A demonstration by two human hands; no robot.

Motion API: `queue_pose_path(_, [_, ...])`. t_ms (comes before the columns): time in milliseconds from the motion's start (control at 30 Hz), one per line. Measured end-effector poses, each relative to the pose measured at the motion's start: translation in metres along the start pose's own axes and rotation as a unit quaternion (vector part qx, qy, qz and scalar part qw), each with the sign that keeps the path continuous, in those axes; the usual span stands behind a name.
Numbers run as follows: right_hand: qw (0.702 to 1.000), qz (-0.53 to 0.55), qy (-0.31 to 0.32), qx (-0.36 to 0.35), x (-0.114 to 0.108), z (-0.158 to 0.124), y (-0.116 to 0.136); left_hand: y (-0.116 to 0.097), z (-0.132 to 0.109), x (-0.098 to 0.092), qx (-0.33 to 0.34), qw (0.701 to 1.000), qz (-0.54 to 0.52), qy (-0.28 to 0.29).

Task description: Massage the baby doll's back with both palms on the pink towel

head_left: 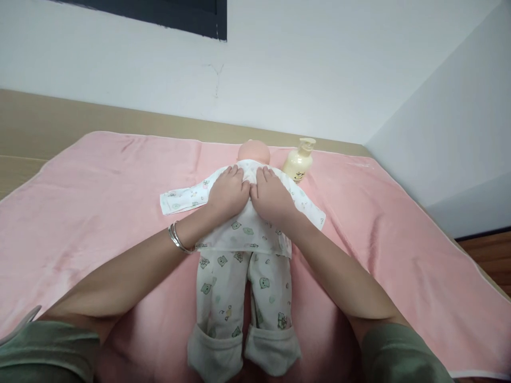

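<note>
A baby doll (254, 151) lies on a pink blanket (131, 175), its head toward the wall and its feet toward me. It wears a white long-sleeved top (249, 234) and matching trousers (223, 287) printed with small green bears, the cuffs turned up. My left hand (229, 191) rests flat on the left of the upper top, fingers pointing to the head. Beside it my right hand (271, 197) lies flat on the right half. Both thumbs meet near the middle. I cannot tell whether the doll is face down or face up.
A pale yellow pump bottle (298, 159) stands on the blanket just right of the doll's head. Behind the blanket runs a strip of wooden surface (120, 114) along a white wall (299, 69). Another wall (455, 127) rises at the right.
</note>
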State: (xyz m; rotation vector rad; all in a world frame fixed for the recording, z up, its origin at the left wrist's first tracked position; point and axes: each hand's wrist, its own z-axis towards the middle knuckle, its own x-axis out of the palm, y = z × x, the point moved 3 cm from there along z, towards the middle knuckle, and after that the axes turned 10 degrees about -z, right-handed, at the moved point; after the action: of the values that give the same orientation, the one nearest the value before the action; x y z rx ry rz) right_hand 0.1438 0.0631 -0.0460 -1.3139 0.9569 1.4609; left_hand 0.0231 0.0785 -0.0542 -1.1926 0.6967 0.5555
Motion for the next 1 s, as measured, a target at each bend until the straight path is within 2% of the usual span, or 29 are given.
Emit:
queue_pose_path(133, [0.993,-0.061,-0.071,-0.073,0.004,-0.027,0.022,0.006,0.010,-0.009,-0.045,0.998,-0.045,0.024])
queue_pose_path(267, [0.993,-0.056,-0.069,-0.079,0.005,-0.027,0.019,0.004,0.006,-0.008,-0.043,0.999,-0.013,0.012])
queue_pose_path(333, [0.997,-0.027,-0.054,-0.057,0.002,-0.016,0.009,0.001,-0.002,-0.005,-0.020,0.999,0.028,0.005])
queue_pose_path(433, [1.000,-0.002,-0.014,-0.012,-0.002,0.002,-0.005,-0.004,-0.015,0.003,0.048,0.996,0.070,-0.009])
queue_pose_path(567, [1.000,-0.012,0.005,-0.008,-0.005,0.007,-0.006,-0.004,-0.018,0.010,0.097,0.993,0.073,0.000])
queue_pose_path(633, [1.000,-0.024,-0.007,-0.017,-0.004,-0.001,0.000,-0.001,-0.011,0.007,0.078,0.995,0.055,0.013])
queue_pose_path(800, [0.993,-0.068,-0.048,-0.077,-0.003,-0.023,0.016,0.008,0.009,-0.005,-0.028,0.998,-0.030,0.045])
queue_pose_path(900, [0.997,-0.036,-0.024,-0.066,-0.005,-0.013,0.008,0.006,0.007,-0.003,-0.018,0.999,-0.028,0.031])
queue_pose_path(1000, [1.000,0.024,0.000,-0.010,-0.005,0.008,-0.012,-0.002,-0.005,0.006,0.027,1.000,0.011,0.010])
